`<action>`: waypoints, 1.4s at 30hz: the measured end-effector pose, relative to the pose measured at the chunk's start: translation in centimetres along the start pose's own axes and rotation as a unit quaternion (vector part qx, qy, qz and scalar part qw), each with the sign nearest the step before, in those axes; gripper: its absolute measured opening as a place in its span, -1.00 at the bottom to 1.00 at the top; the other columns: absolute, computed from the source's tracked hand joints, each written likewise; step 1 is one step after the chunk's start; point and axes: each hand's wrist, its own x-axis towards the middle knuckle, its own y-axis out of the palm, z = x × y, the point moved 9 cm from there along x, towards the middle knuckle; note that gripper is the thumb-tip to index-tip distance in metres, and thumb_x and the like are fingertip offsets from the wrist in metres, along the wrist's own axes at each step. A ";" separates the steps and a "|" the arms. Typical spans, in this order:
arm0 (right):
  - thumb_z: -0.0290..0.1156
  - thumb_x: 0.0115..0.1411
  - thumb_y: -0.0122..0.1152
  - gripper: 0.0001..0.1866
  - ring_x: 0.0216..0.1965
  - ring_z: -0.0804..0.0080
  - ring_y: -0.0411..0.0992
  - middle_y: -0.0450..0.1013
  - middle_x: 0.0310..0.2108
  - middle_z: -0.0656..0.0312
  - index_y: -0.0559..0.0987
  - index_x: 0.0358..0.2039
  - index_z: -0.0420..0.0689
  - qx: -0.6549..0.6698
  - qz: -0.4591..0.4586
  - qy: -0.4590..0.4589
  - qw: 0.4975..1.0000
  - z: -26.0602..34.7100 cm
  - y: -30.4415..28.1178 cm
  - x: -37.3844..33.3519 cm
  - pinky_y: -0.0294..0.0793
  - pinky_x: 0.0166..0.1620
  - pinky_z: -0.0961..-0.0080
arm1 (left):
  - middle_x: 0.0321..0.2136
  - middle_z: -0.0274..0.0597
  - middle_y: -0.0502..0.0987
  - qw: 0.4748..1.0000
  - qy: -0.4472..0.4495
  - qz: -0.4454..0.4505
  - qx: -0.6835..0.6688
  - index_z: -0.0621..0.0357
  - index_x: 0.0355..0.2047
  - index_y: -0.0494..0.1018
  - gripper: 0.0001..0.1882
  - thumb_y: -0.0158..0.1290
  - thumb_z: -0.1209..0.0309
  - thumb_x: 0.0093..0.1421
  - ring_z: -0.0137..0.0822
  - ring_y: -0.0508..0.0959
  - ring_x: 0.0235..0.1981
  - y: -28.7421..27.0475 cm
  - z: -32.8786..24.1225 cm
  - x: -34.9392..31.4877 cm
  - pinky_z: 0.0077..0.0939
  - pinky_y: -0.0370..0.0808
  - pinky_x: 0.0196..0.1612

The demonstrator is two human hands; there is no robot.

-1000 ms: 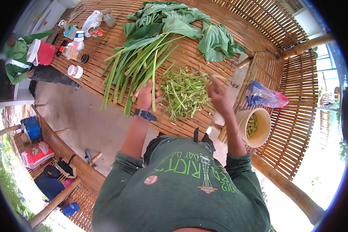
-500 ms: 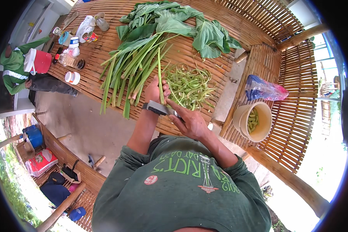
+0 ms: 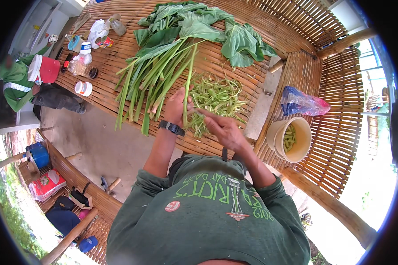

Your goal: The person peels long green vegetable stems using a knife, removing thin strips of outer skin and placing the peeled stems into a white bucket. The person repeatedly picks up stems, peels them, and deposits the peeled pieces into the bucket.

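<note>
My left hand (image 3: 177,107), with a black watch on its wrist, is closed around a long green leaf stalk (image 3: 190,70) held upright over the table's near edge. My right hand (image 3: 227,131) grips a knife (image 3: 200,113) close to the stalk's lower end; little of the knife shows at this angle. Beyond my left hand lies a bundle of green stalks (image 3: 157,84) with big drooping leaves (image 3: 201,30) at the far end. A heap of thin green peelings (image 3: 216,98) lies just beyond my right hand.
The slatted bamboo table (image 3: 108,66) carries bottles and jars at left. A co-worker in green (image 3: 17,86) is by a red-and-white cooler (image 3: 44,70). On the right bench (image 3: 298,73) are a plastic bag (image 3: 303,101) and a pale bucket (image 3: 306,148) holding cut green pieces (image 3: 289,138).
My right hand has shifted slightly right, and the knife has turned so its broad blade no longer shows. The held stalk's top leans further right. The co-worker's arm has moved.
</note>
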 end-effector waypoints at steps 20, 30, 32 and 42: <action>0.00 0.50 0.08 -0.55 -0.66 0.64 0.23 0.31 -0.62 0.37 0.57 -0.38 -0.11 0.078 -0.555 -0.032 0.828 -6.7 -32.7 -2.5 0.20 -0.60 0.56 | -0.43 -0.39 0.37 0.994 -0.106 0.015 0.017 0.18 0.17 0.43 -0.54 -0.04 0.05 0.54 -0.60 0.35 -0.57 -13.1 0.9 -6.3 -0.72 0.30 -0.65; -0.06 0.49 0.12 -0.53 -0.49 0.38 0.52 0.63 -0.44 0.09 0.58 0.28 0.00 -0.096 -0.139 -0.038 0.985 -4.9 -4.4 2.8 0.55 -0.31 0.33 | -0.39 -0.35 0.37 0.993 0.008 -0.066 -0.102 0.14 0.12 0.40 -0.65 -0.04 0.15 0.56 -0.54 0.36 -0.52 -5.2 -0.1 0.0 -0.65 0.36 -0.54; -0.08 0.49 0.11 -0.48 -0.48 0.17 0.57 0.61 -0.45 -0.01 0.48 0.36 -0.02 -0.153 -0.130 -0.070 0.977 -2.8 -1.8 1.7 0.57 -0.31 0.19 | -0.40 -0.35 0.37 0.992 0.004 -0.052 -0.113 0.13 0.09 0.40 -0.68 -0.07 0.16 0.57 -0.53 0.36 -0.52 -3.1 0.2 0.6 -0.64 0.35 -0.54; -0.17 0.45 0.15 -0.37 -0.31 -0.13 0.61 0.61 -0.12 -0.07 0.30 0.46 -0.04 -0.194 -0.038 -0.185 0.963 2.5 3.1 -1.6 0.59 -0.26 0.05 | -0.37 -0.32 0.34 0.992 -0.024 -0.015 -0.126 0.17 0.15 0.35 -0.63 -0.14 0.15 0.59 -0.45 0.33 -0.53 -0.6 2.1 2.3 -0.56 0.35 -0.56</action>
